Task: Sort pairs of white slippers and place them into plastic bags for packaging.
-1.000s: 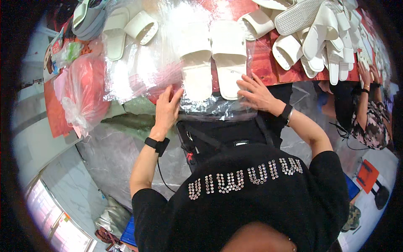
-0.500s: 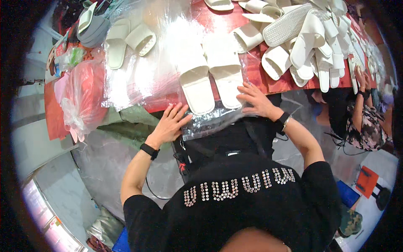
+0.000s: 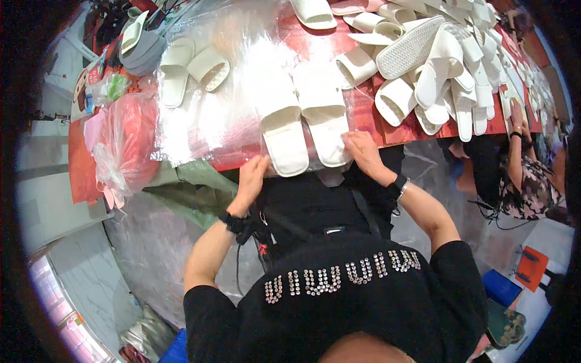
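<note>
Red-covered counter (image 3: 82, 169): white slide slippers (image 3: 285, 145) on clear plastic (image 3: 242, 91), heels toward wearer, between both hands. Right hand (image 3: 363, 155) nearer, beside heel; left hand (image 3: 254, 174) slightly off. Fingers curled; grip on anything: cannot tell.

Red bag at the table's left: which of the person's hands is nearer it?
Left. The left hand is to the right of the red bag; the right hand is farther right, past two white slippers.
</note>
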Demonstrator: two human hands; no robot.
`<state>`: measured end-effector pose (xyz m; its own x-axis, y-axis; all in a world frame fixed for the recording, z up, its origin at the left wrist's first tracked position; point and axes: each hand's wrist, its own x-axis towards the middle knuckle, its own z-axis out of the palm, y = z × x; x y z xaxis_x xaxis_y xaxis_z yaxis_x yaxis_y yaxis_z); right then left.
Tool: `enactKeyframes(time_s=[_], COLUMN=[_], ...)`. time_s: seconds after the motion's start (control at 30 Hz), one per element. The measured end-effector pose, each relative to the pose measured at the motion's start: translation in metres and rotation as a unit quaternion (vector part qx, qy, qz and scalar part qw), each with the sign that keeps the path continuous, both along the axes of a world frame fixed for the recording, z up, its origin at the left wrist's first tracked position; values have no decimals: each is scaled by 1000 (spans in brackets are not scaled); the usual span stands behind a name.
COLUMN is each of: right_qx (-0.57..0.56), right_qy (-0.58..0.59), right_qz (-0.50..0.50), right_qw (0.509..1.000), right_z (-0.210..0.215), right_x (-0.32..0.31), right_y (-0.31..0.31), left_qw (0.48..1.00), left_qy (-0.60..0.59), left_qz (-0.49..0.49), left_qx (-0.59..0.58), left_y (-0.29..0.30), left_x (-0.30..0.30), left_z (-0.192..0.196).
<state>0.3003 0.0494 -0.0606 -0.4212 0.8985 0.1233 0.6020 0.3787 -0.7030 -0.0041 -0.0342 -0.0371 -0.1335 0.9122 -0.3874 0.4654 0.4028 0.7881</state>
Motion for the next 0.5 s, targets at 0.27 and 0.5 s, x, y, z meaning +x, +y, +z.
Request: enactKeyframes(time_s=[0.27,0.5], right_qx=[-131,-489], right_qy=[35,283], right_qz=[-186,-146], right_qw=[973,812], right_z=[-5,31], right_x=[-7,-29], right_y=[9,8], left_qw=[950,921], left_qy=[246,348], left_qz=[27,-62], left_qx=[192,163], left_y=[24,7], left_x=[29,16], left_z=[-18,3])
